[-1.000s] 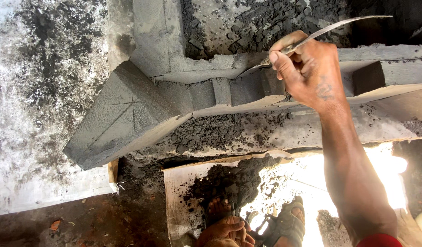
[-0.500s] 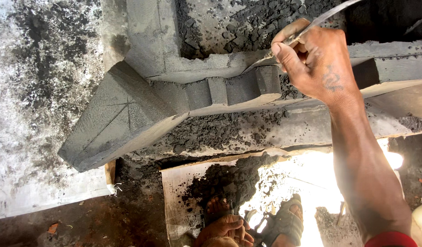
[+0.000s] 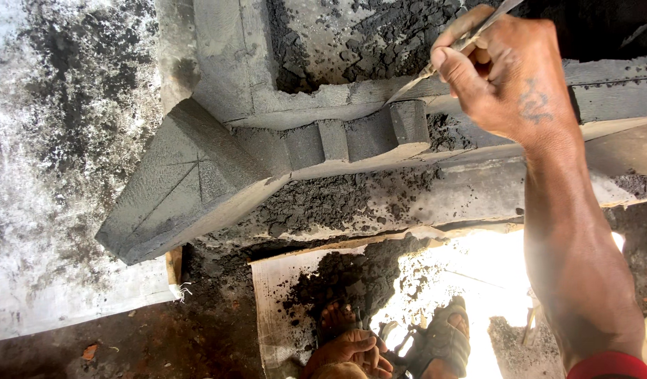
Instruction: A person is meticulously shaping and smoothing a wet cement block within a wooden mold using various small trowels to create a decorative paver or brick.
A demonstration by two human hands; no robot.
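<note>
My right hand (image 3: 506, 77) is raised at the upper right, pinching a thin metal blade (image 3: 436, 67) between thumb and fingers. The blade's tip touches the top edge of a grey wet-cement moulding (image 3: 267, 161) with stepped blocks and a sloped wedge end at the left. My left hand (image 3: 351, 347) rests low at the bottom centre with its fingers loosely apart and nothing in it, beside my sandalled feet (image 3: 443, 340).
Loose dark cement crumbs lie in the recess behind the moulding (image 3: 351, 35) and on a sheet of cardboard (image 3: 281, 295) on the floor below. A pale, speckled surface (image 3: 49, 175) fills the left side. Bright glare covers the floor at the lower right.
My right hand and the blade have shifted up and to the right in the view, with the tip staying against the moulding's top edge. My left hand has stayed low.
</note>
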